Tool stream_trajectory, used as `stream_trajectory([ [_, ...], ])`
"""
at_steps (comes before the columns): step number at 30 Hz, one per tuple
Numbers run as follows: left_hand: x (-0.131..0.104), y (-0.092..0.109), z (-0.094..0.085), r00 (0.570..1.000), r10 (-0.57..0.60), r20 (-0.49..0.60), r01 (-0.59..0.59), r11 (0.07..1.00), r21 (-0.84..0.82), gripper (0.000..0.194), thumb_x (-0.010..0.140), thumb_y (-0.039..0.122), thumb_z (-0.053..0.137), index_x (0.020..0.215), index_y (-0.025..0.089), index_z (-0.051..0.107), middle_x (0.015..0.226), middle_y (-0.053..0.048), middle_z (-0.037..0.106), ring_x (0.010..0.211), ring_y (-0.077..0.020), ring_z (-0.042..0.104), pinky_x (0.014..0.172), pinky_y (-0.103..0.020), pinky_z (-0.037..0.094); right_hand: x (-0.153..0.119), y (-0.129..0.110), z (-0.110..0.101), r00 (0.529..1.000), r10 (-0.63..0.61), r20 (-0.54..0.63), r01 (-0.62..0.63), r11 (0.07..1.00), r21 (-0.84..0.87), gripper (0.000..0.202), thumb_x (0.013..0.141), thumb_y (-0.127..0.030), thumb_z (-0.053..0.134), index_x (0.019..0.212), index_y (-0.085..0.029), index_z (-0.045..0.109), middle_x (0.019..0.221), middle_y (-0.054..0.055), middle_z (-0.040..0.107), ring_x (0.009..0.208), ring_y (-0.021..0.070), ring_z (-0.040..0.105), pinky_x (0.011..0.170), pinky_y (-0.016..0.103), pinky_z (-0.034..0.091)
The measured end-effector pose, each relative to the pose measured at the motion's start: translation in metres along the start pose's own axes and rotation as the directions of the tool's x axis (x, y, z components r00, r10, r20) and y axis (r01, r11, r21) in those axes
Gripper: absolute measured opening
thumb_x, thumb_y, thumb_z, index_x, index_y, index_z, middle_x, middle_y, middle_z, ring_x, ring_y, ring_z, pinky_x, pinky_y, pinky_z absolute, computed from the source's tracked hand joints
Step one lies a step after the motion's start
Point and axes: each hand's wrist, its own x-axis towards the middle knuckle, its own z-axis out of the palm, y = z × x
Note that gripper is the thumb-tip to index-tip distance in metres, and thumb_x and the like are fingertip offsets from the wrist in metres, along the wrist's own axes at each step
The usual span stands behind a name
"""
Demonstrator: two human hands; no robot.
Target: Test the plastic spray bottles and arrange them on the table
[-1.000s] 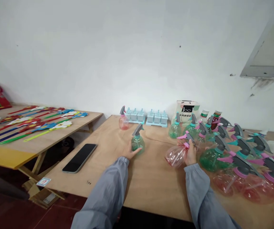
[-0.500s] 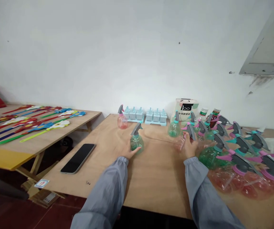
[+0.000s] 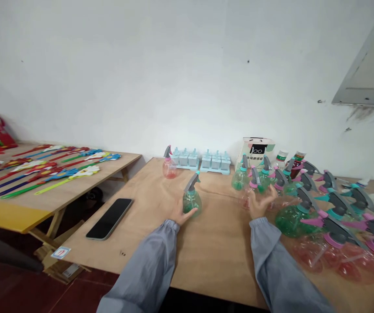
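My left hand (image 3: pixel 179 214) curls round the lower left side of a green spray bottle (image 3: pixel 192 202) with a grey and teal trigger head, its thumb across the front. The bottle is on or just over the wooden table; its base is partly covered by the hand. My right hand (image 3: pixel 261 203) is open, its fingers apart, just by a pink spray bottle (image 3: pixel 246 194) that it partly hides. Another green spray bottle (image 3: pixel 239 179) is behind that one. Several more, such as a large green spray bottle (image 3: pixel 292 219), crowd together on the right.
A black phone (image 3: pixel 109 218) lies on the table's left part. Farther back are a lone pink spray bottle (image 3: pixel 169 168), light blue ice-pop moulds (image 3: pixel 215 161), a printed paper bag (image 3: pixel 255 150) and capped bottles (image 3: pixel 281 157). Colourful hand-shaped clappers (image 3: pixel 48 171) cover the side table.
My right hand has let go of the pink spray bottle's head and spread its fingers. My left hand stays on the green bottle. The view has shifted slightly.
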Motion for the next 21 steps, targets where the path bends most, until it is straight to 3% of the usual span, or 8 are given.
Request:
stream_trajectory([
  [3,-0.011,0.017,0.011,1.000,0.025,0.012,-0.025,1.000,-0.009,0.076,0.079,0.054,0.060,0.140,0.015,0.036,0.129,-0.018,0.057,0.127,-0.0336,0.053,0.108,-0.051,0.041,-0.029,-0.040,-0.007,0.988,-0.110,0.112,0.102,0.992,0.075,0.066,0.073,-0.050,0.068,0.128,-0.023,0.043,0.124,0.011,0.048,0.120,0.0305,0.048,0.101,0.054,0.041],
  [7,-0.038,0.049,0.033,0.999,0.032,0.040,-0.034,0.997,0.071,0.079,0.078,0.057,0.060,0.141,0.016,0.035,0.131,-0.021,0.055,0.125,-0.0369,0.053,0.105,-0.056,0.042,-0.056,-0.100,0.004,0.819,0.047,0.571,-0.160,0.976,0.149,0.078,0.079,-0.043,0.066,0.143,-0.022,0.026,0.143,0.016,0.038,0.134,0.0312,0.039,0.111,0.054,0.033],
  [9,-0.053,0.062,0.041,0.998,-0.002,0.065,-0.006,0.991,0.130,0.083,0.077,0.062,0.061,0.142,0.018,0.035,0.133,-0.022,0.054,0.124,-0.0396,0.052,0.101,-0.058,0.042,-0.059,-0.116,0.013,0.737,0.134,0.662,-0.277,0.954,0.115,0.080,0.079,-0.042,0.066,0.143,-0.021,0.024,0.145,0.016,0.038,0.136,0.0302,0.038,0.113,0.054,0.032],
  [12,-0.061,0.067,0.039,0.993,0.016,0.118,-0.034,0.989,0.145,0.090,0.071,0.067,0.064,0.142,0.021,0.034,0.136,-0.021,0.052,0.123,-0.0414,0.052,0.098,-0.061,0.043,-0.058,-0.119,0.021,0.692,0.210,0.691,-0.376,0.922,0.096,0.068,0.078,-0.041,0.066,0.136,-0.022,0.034,0.135,0.014,0.049,0.126,0.0275,0.048,0.109,0.050,0.038],
  [15,-0.022,0.054,0.007,0.996,0.080,0.042,-0.084,0.990,0.112,0.080,0.074,0.065,0.063,0.136,0.021,0.040,0.135,-0.019,0.052,0.125,-0.0390,0.051,0.103,-0.059,0.040,-0.057,-0.111,0.021,0.700,0.232,0.676,-0.417,0.901,0.122,0.062,0.079,-0.039,0.065,0.132,-0.024,0.037,0.121,0.010,0.057,0.111,0.0240,0.057,0.101,0.045,0.045],
  [17,0.030,0.037,-0.028,0.990,0.036,-0.137,-0.024,0.996,0.089,0.064,0.080,0.057,0.060,0.129,0.019,0.045,0.130,-0.017,0.054,0.125,-0.0338,0.051,0.107,-0.052,0.038,-0.056,-0.106,0.017,0.706,0.243,0.665,-0.423,0.898,0.121,0.050,0.080,-0.036,0.062,0.125,-0.024,0.043,0.108,0.007,0.060,0.097,0.0213,0.060,0.093,0.042,0.049],
  [19,0.090,0.018,-0.062,0.934,-0.117,-0.338,0.158,0.983,0.095,0.057,0.082,0.049,0.060,0.126,0.016,0.045,0.129,-0.018,0.052,0.128,-0.0315,0.048,0.109,-0.047,0.037,-0.056,-0.104,0.014,0.711,0.242,0.660,-0.409,0.906,0.109,0.033,0.081,-0.034,0.059,0.110,-0.025,0.050,0.096,0.004,0.060,0.086,0.0192,0.060,0.087,0.039,0.050],
  [21,0.144,0.001,-0.086,0.851,-0.310,-0.423,0.396,0.909,0.130,0.062,0.079,0.043,0.064,0.128,0.013,0.042,0.137,-0.021,0.046,0.133,-0.0328,0.041,0.110,-0.046,0.034,-0.056,-0.103,0.012,0.702,0.224,0.676,-0.398,0.910,0.111,0.027,0.079,-0.033,0.060,0.104,-0.025,0.052,0.090,0.002,0.059,0.082,0.0181,0.059,0.084,0.038,0.050],
])
